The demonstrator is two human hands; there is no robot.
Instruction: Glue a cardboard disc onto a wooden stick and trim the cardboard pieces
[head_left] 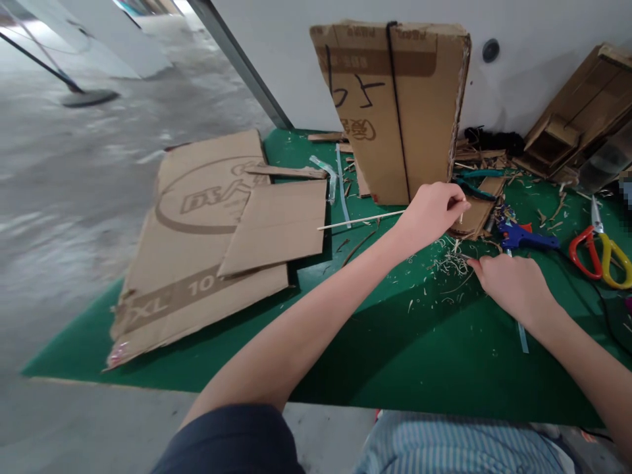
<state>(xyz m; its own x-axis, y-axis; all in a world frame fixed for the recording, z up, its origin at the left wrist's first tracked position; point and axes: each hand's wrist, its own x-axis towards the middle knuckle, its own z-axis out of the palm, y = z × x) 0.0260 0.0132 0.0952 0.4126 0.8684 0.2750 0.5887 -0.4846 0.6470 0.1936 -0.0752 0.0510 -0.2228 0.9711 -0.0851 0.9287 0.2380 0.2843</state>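
My left hand (434,209) is closed, thumb and fingers pinched round a thin pale wooden stick (363,219). The long end of the stick reaches out to the left over the cardboard, and a short end shows below the fingertips. My right hand (513,284) is closed low over the green tabletop, just right of the left one. A small narrow tip pokes out by its thumb, but what it grips is mostly hidden. Between and below the hands lies a heap of fine curled shavings (451,262).
Flat cardboard sheets (197,184) cover the table's left side. A cardboard panel (419,118) stands against the white wall. To the right are teal-handled pliers (476,184), a blue glue gun (528,237), scissors (600,253) and a cardboard construction (567,125). Scraps litter the back.
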